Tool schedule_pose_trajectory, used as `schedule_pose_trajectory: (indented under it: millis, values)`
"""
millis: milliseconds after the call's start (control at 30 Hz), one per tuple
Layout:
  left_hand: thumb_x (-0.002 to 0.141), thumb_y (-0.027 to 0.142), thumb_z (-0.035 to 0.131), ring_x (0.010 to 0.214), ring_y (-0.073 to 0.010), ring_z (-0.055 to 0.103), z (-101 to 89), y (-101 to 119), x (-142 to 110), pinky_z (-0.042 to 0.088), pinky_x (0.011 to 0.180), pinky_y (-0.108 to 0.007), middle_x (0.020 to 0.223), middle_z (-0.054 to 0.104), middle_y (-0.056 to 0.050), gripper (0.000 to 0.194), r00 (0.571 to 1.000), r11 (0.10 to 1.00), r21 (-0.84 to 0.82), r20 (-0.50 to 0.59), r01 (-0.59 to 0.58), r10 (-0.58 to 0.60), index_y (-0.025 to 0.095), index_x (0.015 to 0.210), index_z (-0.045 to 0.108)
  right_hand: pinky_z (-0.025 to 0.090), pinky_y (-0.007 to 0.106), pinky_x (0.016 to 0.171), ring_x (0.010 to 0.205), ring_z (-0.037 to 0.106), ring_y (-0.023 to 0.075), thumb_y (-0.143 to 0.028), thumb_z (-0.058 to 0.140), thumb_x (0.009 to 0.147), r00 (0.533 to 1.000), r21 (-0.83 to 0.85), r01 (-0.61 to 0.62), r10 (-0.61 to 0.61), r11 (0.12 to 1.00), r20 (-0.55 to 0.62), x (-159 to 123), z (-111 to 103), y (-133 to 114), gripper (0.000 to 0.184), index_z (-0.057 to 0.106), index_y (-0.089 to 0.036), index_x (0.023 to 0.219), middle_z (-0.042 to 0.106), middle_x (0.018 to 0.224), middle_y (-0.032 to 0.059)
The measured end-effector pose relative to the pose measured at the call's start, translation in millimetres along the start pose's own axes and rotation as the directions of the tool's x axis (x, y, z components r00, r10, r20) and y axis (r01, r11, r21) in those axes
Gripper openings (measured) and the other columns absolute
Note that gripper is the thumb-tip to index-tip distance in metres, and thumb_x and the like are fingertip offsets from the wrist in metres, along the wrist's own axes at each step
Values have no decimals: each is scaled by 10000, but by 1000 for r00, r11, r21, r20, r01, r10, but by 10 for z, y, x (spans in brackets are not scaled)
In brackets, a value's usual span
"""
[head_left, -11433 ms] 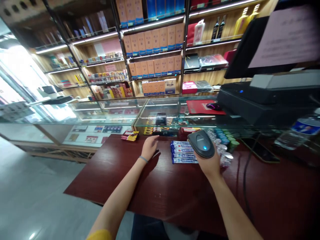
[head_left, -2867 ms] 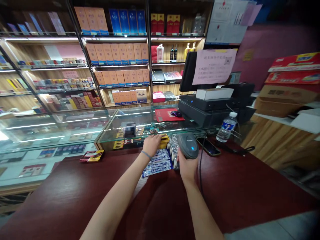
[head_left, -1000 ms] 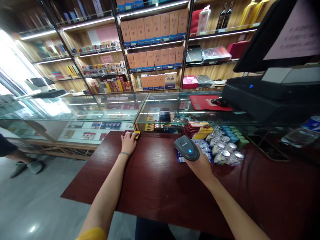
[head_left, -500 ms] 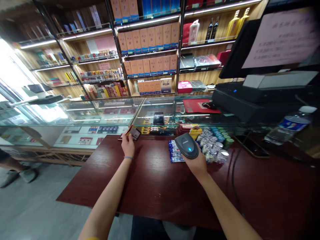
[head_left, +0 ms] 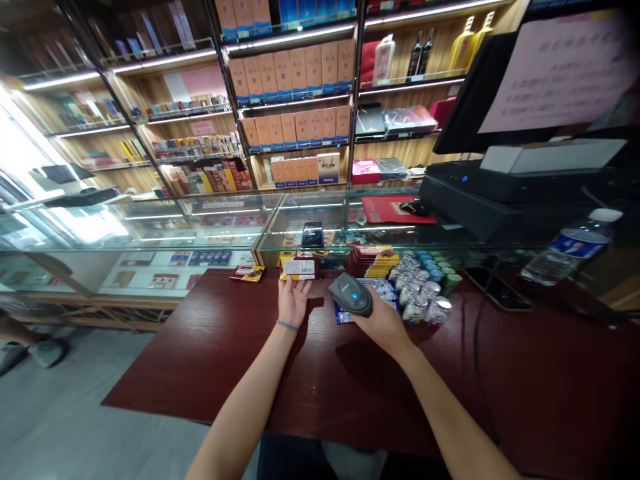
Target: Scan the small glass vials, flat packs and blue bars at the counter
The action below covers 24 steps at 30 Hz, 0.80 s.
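Observation:
My left hand (head_left: 293, 301), palm up, holds a dark red and yellow snack packet (head_left: 299, 268) at the far side of the table, with the white barcode label facing me. My right hand (head_left: 384, 323) is wrapped round a dark handheld barcode scanner (head_left: 351, 294) with a blue light on top. The scanner's front points toward the packet, a short way apart from it. Left of my left hand, similar packets (head_left: 248, 273) lie on the table. Beyond the scanner is a stack of red and yellow packets (head_left: 373, 261); blue-and-white packets (head_left: 345, 316) lie partly under the scanner.
Several small lidded jars (head_left: 416, 309) stand right of the scanner. A phone (head_left: 497, 289), a cable (head_left: 477, 347) and a water bottle (head_left: 567, 247) are further right. Behind the table (head_left: 200, 360) runs a glass counter (head_left: 225, 223); another phone (head_left: 313, 234) lies on it.
My left hand has moved right from the packets at the table's far left and now holds a packet label-up. My right hand has shifted slightly left with the scanner, turning it toward the packet.

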<state>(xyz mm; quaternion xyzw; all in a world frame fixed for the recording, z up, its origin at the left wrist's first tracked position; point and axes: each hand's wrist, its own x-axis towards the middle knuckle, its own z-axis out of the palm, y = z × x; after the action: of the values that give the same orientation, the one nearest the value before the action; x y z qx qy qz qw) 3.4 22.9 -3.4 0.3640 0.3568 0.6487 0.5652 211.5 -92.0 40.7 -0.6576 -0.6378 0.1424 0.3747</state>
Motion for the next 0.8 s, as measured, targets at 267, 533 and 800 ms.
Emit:
schedule_pose_trajectory:
  millis: [267,533,800]
  values:
    - [1062,356,320,1242,-160,631,-2,43,-15,545,1037,-436,1467,559,-65,270,998,1000,0,61,-20,20,345,1306,436,499,317,673,874,748,297,-415,701,767,993,-76,44,-35,996,113,-30,65,4,465,647,-284,1210,785,915,33]
    - [1007,343,493,1206,-182,647,-41,-17,1,528,1041,-462,1341,646,-57,274,999,999,-32,47,-11,13,338,1280,491,503,304,681,891,755,294,-367,693,769,997,3,-45,45,999,69,-26,-12,-59,475,591,-300,1228,786,935,20]
    - [783,348,803,893,-138,714,12,143,48,569,881,-328,1045,723,-22,402,999,991,-131,30,-9,13,240,1100,581,555,346,751,913,747,281,-385,692,760,968,216,-73,122,974,-221,17,-60,64,438,600,-265,1171,771,909,41]
